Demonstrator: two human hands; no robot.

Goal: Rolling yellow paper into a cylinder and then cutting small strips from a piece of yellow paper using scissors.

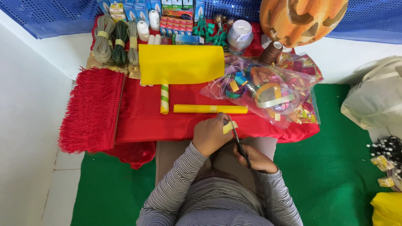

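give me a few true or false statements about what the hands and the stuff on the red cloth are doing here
1. The right hand holds scissors. True.
2. The left hand pinches a blue strip. False: it holds a small yellow strip at the scissor blades.
3. A rolled yellow sheet lies on the red cloth just beyond the hands. True.
4. The clear bag of ribbons sits left of the red fringe. False: the red fringe hangs at the left edge and the bag lies to the right.
5. A flat yellow sheet lies beyond the roll. True.
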